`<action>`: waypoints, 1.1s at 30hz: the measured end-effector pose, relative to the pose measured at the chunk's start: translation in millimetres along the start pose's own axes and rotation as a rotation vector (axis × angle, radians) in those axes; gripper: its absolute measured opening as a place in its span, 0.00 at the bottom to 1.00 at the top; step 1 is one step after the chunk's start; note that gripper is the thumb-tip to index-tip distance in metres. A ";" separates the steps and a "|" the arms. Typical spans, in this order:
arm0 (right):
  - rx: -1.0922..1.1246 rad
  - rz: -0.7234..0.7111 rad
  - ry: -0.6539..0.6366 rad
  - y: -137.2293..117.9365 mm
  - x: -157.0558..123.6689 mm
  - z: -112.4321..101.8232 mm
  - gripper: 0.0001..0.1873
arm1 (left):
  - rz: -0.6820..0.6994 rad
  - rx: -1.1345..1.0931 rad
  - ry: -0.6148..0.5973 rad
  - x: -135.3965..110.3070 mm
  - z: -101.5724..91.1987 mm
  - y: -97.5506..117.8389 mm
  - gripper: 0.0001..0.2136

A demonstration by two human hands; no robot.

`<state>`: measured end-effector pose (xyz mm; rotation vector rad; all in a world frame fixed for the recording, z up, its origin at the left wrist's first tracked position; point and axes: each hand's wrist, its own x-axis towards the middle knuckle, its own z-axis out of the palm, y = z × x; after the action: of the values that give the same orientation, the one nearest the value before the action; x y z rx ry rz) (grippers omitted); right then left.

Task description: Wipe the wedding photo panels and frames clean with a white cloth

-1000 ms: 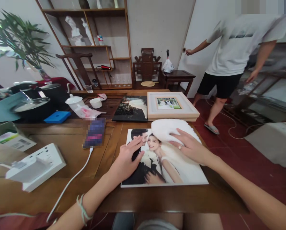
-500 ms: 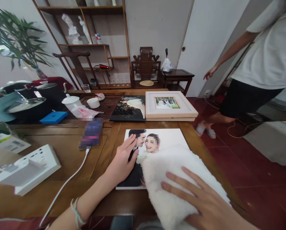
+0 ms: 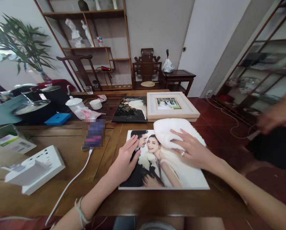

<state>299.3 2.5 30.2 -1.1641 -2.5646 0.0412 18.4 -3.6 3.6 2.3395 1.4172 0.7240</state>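
Observation:
A large photo panel (image 3: 154, 172) with a white edge lies flat on the table, showing a couple in wedding clothes. My left hand (image 3: 127, 159) rests on its left side, open, fingers stretched over the picture. With my right hand (image 3: 191, 148) I hold a fluffy white towel (image 3: 171, 127) against the panel's upper right corner. The fingers of that hand are apart and press into the cloth; the thumb is hidden. Part of the towel hangs past the panel's right edge.
Behind the panel lie a dark photo panel (image 3: 131, 110) and a light wooden frame (image 3: 154, 116). To the left are a blurred phone (image 3: 94, 135) on a white cable, a power strip (image 3: 43, 169), a blue box (image 3: 58, 118) and pots. A person's blurred hand (image 3: 274, 111) shows at right.
My right hand has pushed the towel up and away, from the panel's lower right to its upper right corner. My left hand stays put. The other person has come closer at the right.

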 end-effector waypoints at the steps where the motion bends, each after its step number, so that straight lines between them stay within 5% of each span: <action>1: -0.001 0.005 -0.026 -11.5 -7.6 -3.3 0.20 | 0.000 -0.001 0.003 -0.1 0.1 0.2 0.20; 6: 0.075 -0.108 -0.199 -75.1 -54.3 -25.5 0.20 | -0.003 -0.006 0.012 0.1 0.3 1.5 0.20; 10: 0.178 -0.183 -0.267 -93.0 -64.1 -38.0 0.14 | -0.011 -0.011 0.006 1.0 -0.4 2.5 0.19; 14: 0.158 -0.101 -0.274 -73.0 -42.4 -35.8 0.21 | -0.008 0.001 -0.018 0.9 -1.7 2.4 0.20; 20: 0.025 -0.077 -0.098 -10.3 9.6 -10.2 0.18 | 0.007 0.015 -0.025 -0.2 -1.8 0.0 0.21; 23: -0.005 -0.054 -0.033 0.1 21.2 -3.4 0.20 | 0.010 0.016 -0.002 -0.6 -1.0 -0.5 0.20; 33: 0.086 -0.229 -0.158 -89.6 -44.3 -3.9 0.21 | 0.022 0.010 0.047 -0.3 2.2 -0.4 0.20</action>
<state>262.5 -90.4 35.6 -0.8621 -2.7881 0.1952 19.3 -3.6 1.6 2.3637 1.4196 0.7841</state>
